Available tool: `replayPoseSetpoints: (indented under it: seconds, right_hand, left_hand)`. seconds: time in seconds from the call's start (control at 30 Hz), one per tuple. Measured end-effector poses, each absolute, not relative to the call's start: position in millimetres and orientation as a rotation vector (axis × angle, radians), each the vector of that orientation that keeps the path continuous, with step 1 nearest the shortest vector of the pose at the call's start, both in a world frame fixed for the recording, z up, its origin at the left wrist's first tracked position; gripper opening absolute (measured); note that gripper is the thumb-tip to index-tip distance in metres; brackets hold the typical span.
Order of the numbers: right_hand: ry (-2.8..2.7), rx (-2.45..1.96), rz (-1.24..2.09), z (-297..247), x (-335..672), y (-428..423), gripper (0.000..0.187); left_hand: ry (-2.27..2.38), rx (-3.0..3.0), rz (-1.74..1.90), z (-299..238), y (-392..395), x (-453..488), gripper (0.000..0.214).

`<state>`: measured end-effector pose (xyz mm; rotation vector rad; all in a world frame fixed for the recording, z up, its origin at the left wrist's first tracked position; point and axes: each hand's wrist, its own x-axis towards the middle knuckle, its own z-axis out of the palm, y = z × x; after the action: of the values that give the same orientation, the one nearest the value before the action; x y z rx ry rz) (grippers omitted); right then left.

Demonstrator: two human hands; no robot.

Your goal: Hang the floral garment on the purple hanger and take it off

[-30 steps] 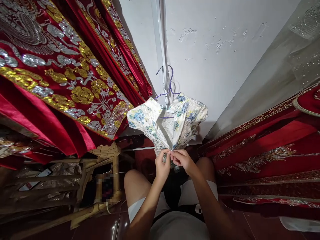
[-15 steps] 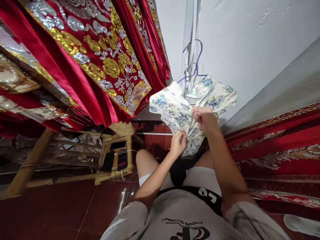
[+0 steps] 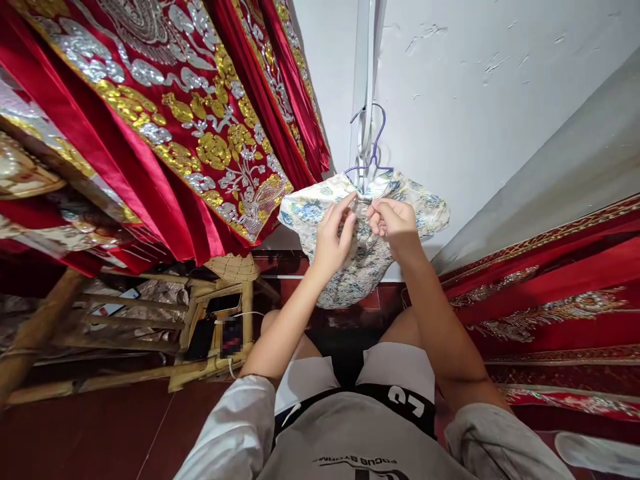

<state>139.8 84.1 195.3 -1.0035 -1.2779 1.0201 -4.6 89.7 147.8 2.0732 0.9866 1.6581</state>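
Observation:
A white short-sleeved blouse (image 3: 345, 290) with blue and yellow flowers hangs on a purple hanger (image 3: 379, 137) against the wall in front of me. My left hand (image 3: 334, 237) is over the left side of its chest, thumb and fingers apart, fingertips near the neckline. Close beside it, my right hand (image 3: 395, 223) is curled in a pinch at the right of the neckline. Whatever lies between those fingertips is too small to make out. Both hands cover part of the blouse's front.
Red garments with gold and silver sequins (image 3: 215, 150) hang at the left. More red embroidered cloth (image 3: 560, 300) lines the right side. At lower left, phones (image 3: 231, 335) lie on a bamboo stool (image 3: 247, 300). A pale strap (image 3: 367, 60) runs down the wall above the hanger.
My left hand has let go of the blouse's lower front edge and risen to the neckline. My right hand has come closer to it. The blouse's front now hangs wider and straighter.

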Motion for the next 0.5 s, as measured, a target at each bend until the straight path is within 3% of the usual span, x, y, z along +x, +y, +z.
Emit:
replayPoseSetpoints:
  seconds: [0.13, 0.23, 0.37, 0.5]
  right_hand:
    - [-1.291, -0.989, 0.982, 190.0, 142.2, 94.0, 0.03]
    - [-1.239, -1.062, 1.056, 161.9, 139.8, 101.8, 0.029]
    - [-1.192, -1.131, 1.176, 118.6, 135.0, 89.3, 0.029]
    - [-1.099, -1.05, 1.231, 99.5, 126.7, 57.0, 0.031]
  left_hand:
    - [0.976, 2.338, 1.557, 184.8, 107.5, 2.8, 0.024]
    - [0.994, 2.289, 1.697, 191.8, 114.2, -3.5, 0.019]
    - [1.053, 1.526, 2.111, 190.4, 137.1, -49.5, 0.009]
    - [0.895, 0.662, 2.039, 160.9, 157.0, -100.9, 0.017]
